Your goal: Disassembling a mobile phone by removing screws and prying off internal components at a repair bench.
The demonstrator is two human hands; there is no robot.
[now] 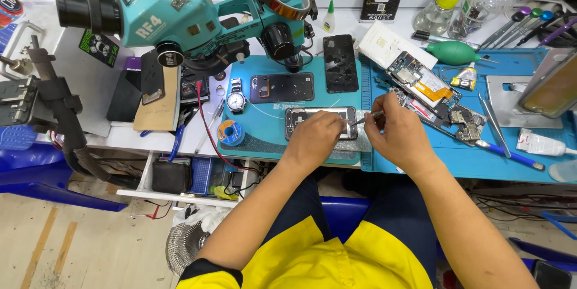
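While resting on opened phone [320, 122] | left hand [314, 138] closed, pinning it | right hand [398, 134] just beside, pinching tweezers [367, 117] | wristwatch [236, 100] farther left

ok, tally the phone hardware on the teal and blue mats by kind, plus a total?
Opened phone under both hands, left hand steadying, right hand working a thin tool: 1 opened phone
Dark phone back covers: 2, back cover with camera hole, upright back cover
Stripped phone with boards showing: 1 stripped phone
Total: 4
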